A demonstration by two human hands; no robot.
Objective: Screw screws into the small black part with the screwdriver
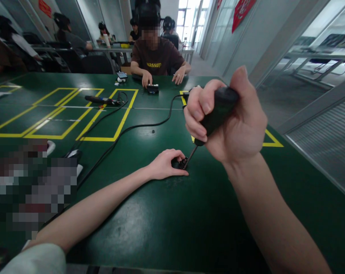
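My right hand is raised at the right, its fingers wrapped round the black handle of a screwdriver. The thin metal shaft slants down to the left, and its tip meets a small black part on the green table. Thumb and fingers of my left hand close round that part from the left and hold it against the tabletop. The part shows a short round post on top; its exact kind I cannot make out, since the fingers hide much of it.
Across the green table a person handles a small black device. A black cable runs over the table behind my left hand. A black tool with a cord lies by yellow tape outlines. Blurred-out items lie at the left.
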